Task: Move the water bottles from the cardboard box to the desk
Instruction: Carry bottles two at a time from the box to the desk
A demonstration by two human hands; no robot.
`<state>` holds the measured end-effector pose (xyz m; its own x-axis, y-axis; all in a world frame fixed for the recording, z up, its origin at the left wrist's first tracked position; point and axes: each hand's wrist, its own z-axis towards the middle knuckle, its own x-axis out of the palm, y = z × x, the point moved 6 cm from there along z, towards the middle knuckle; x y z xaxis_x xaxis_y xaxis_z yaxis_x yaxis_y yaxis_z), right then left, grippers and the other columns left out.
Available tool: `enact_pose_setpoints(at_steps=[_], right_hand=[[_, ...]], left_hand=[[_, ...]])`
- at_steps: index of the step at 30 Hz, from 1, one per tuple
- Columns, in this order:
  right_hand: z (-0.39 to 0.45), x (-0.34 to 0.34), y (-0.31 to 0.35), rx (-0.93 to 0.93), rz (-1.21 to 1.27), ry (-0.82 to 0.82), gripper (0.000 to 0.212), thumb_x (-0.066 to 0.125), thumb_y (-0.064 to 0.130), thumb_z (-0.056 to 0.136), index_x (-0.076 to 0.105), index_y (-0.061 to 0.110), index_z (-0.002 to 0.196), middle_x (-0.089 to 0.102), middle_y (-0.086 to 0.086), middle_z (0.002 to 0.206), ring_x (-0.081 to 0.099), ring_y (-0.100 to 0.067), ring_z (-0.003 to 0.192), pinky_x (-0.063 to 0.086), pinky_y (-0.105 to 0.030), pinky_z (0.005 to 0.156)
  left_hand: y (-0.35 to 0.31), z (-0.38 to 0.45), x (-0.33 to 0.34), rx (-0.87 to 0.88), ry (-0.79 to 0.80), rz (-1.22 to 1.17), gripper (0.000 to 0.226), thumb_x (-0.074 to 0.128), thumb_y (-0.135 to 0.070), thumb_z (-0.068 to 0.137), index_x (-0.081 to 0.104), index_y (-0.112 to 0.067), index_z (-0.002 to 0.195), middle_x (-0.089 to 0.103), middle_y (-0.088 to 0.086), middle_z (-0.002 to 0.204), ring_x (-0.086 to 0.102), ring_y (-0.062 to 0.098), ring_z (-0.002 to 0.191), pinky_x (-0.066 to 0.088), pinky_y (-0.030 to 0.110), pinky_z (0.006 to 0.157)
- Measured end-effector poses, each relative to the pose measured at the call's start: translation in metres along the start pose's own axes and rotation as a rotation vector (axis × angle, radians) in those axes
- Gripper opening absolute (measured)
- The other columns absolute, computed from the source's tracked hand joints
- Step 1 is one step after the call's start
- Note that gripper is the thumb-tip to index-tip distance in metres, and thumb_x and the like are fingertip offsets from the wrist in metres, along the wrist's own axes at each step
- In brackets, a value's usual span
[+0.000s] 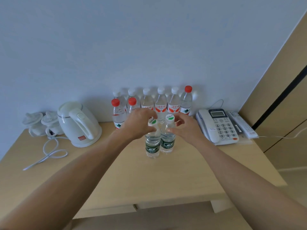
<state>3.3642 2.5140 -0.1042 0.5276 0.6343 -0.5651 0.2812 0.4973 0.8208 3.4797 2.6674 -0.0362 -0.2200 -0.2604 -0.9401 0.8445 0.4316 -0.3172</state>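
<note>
bottles of clear water: my left hand (141, 123) grips the left green-label bottle (152, 140), my right hand (184, 128) pinches the right green-label bottle (168, 136) on the desk (149, 176).

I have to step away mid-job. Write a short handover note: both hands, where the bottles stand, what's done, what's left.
Left hand grips the neck of the left green-labelled clear water bottle.
Right hand pinches the neck of the right green-labelled bottle.
Both stand upright on the pale wooden desk, in front of the bottle row along the wall.
Done: these bottles are on the desk.
Left: release both. The cardboard box is out of view, so check it for more.
</note>
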Motion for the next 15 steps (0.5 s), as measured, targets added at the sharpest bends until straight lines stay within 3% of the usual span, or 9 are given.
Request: enact_pose_setpoints(at_steps=[3, 7, 11, 15], right_hand=[[0.000, 0.000, 0.004, -0.026, -0.055, -0.014, 0.048, 0.086, 0.030, 0.070, 0.067, 0.027, 0.114, 0.068, 0.012, 0.098, 0.061, -0.007, 0.083, 0.052, -0.026, 0.077], [-0.001, -0.002, 0.008, -0.030, -0.079, -0.012, 0.050, 0.087, 0.026, 0.070, 0.067, 0.022, 0.116, 0.068, 0.007, 0.099, 0.061, -0.013, 0.085, 0.053, -0.033, 0.081], [-0.004, -0.001, 0.014, -0.036, -0.121, -0.005, 0.052, 0.086, 0.027, 0.073, 0.065, 0.021, 0.121, 0.067, 0.004, 0.104, 0.061, -0.015, 0.090, 0.052, -0.033, 0.082], [-0.005, -0.001, 0.015, -0.056, -0.151, -0.011, 0.051, 0.085, 0.027, 0.075, 0.064, 0.020, 0.121, 0.066, 0.004, 0.104, 0.060, -0.014, 0.089, 0.044, -0.023, 0.072]], left_hand=[[-0.004, 0.012, 0.002, 0.002, 0.008, 0.072, 0.039, 0.083, -0.025, 0.080, 0.071, -0.015, 0.116, 0.072, 0.003, 0.111, 0.066, 0.021, 0.099, 0.050, 0.030, 0.079], [-0.001, 0.031, -0.003, -0.007, 0.021, 0.118, 0.038, 0.082, -0.025, 0.081, 0.071, -0.010, 0.115, 0.072, 0.005, 0.107, 0.065, 0.022, 0.095, 0.054, 0.034, 0.081], [0.005, 0.056, -0.006, -0.013, 0.031, 0.204, 0.037, 0.082, -0.028, 0.082, 0.072, -0.009, 0.112, 0.071, 0.007, 0.106, 0.065, 0.024, 0.096, 0.055, 0.037, 0.085], [0.015, 0.080, -0.009, -0.072, 0.040, 0.219, 0.035, 0.085, -0.025, 0.080, 0.073, -0.007, 0.108, 0.072, 0.011, 0.104, 0.066, 0.028, 0.096, 0.057, 0.042, 0.087]])
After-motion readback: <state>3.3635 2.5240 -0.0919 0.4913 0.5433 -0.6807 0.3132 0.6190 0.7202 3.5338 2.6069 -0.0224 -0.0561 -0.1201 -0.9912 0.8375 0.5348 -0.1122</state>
